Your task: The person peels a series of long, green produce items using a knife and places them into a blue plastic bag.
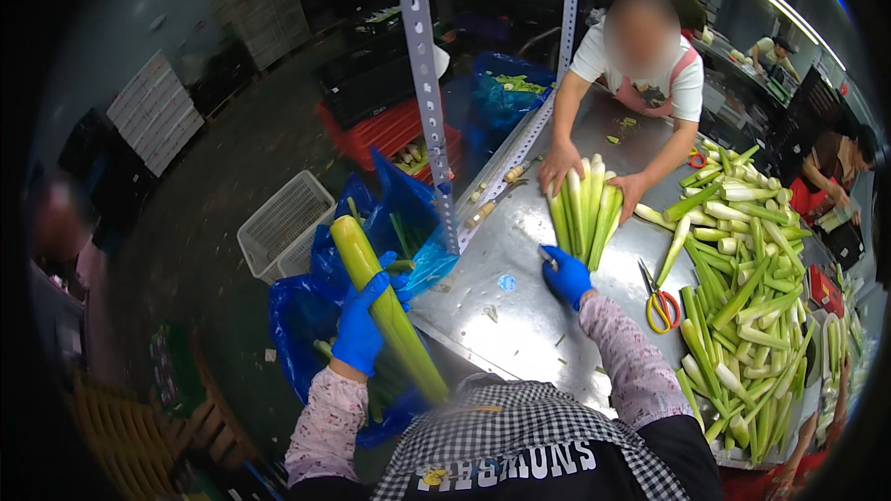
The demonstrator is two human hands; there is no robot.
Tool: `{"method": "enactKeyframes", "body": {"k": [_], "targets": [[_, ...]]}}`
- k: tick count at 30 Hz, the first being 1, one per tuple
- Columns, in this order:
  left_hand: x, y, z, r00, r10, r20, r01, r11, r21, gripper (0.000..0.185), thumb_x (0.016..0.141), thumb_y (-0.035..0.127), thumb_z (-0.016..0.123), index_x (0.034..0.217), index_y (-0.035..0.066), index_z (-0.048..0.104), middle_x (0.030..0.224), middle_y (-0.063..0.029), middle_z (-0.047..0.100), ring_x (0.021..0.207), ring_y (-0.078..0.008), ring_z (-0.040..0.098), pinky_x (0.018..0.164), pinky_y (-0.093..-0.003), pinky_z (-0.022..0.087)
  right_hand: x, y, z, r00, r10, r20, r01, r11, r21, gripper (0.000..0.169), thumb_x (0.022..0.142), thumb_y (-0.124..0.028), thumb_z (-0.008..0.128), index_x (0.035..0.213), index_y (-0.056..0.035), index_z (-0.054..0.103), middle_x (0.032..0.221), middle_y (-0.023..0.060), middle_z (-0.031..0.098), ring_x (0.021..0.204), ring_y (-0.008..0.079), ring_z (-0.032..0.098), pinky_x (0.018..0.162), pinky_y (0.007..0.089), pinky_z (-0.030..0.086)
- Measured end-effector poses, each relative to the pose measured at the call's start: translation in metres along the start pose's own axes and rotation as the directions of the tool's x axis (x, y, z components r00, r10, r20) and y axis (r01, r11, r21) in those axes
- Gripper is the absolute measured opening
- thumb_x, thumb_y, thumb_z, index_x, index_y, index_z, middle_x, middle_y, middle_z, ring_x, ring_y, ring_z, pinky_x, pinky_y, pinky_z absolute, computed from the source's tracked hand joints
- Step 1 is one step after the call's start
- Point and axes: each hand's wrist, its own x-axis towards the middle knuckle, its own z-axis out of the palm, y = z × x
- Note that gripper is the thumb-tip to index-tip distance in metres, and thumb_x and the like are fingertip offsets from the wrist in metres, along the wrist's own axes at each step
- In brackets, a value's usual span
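Note:
My left hand (pixel 363 323), in a blue glove, grips a thick green stalk (pixel 390 313) over blue plastic bags at the table's left side. My right hand (pixel 567 277), also gloved in blue, is closed around a small object by its thumb, perhaps a blade, just above the metal table. Beyond it, a co-worker's two bare hands hold a bunch of pale green stalks (pixel 588 209) on the table. Scissors with yellow and red handles (pixel 663 311) lie to the right of my right hand. A large heap of trimmed stalks (pixel 752 292) covers the table's right side.
A perforated metal post (pixel 424 83) rises at the table's left edge. Knives with wooden handles (pixel 480 214) lie near that edge. On the floor stand a white plastic basket (pixel 289 223), blue plastic bags (pixel 296 320) and red crates (pixel 369 146). The co-worker (pixel 640 56) leans over the far end.

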Motion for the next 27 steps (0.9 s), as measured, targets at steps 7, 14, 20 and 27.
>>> {"method": "enactKeyframes", "body": {"k": [7,14,20,27], "targets": [[-0.002,-0.006,-0.026,0.996,-0.078,-0.045,0.082,0.990,0.111,0.056,0.089,0.037,0.061,0.130,0.004,0.045,0.099,-0.0096,0.060,0.085,-0.0175,0.061,0.075,-0.0292,0.052,0.080,0.068,-0.023,0.974,-0.025,-0.224,0.009,0.997,-0.072,0.020,0.089,-0.022,0.060,0.100,-0.0076,0.068,0.077,0.0102,0.068,0.072,0.0181,0.065,0.064,0.0309,0.049],[0.001,-0.032,-0.035,0.995,-0.099,-0.009,0.099,0.978,0.183,0.060,0.091,0.051,0.051,0.128,0.004,0.048,0.104,-0.0098,0.058,0.089,-0.0160,0.058,0.078,-0.0282,0.050,-0.068,-0.138,0.008,0.937,-0.130,0.324,-0.143,0.704,0.695,0.032,0.088,-0.016,0.063,0.118,-0.0040,0.059,0.100,0.0076,0.067,0.073,0.0122,0.061,0.070,0.0251,0.051],[0.020,-0.043,-0.007,0.999,0.034,-0.037,-0.023,0.964,0.263,0.061,0.095,0.052,0.041,0.125,-0.001,0.050,0.114,-0.0125,0.057,0.100,-0.0177,0.056,0.086,-0.0288,0.047,-0.069,-0.239,0.020,0.824,-0.151,0.546,-0.328,0.660,0.676,0.051,0.083,-0.037,0.070,0.116,-0.0004,0.056,0.076,0.0043,0.059,0.060,0.0089,0.055,0.049,0.0222,0.042],[0.040,-0.046,-0.036,0.980,-0.121,-0.156,0.176,0.897,0.406,0.063,0.095,0.055,0.038,0.118,-0.001,0.056,0.105,-0.0131,0.062,0.090,-0.0174,0.059,0.077,-0.0304,0.049,-0.059,-0.225,0.025,0.737,-0.127,0.664,-0.558,0.442,0.703,0.049,0.084,-0.041,0.067,0.107,0.0010,0.056,0.079,0.0074,0.064,0.060,0.0144,0.062,0.052,0.0235,0.051]]}}
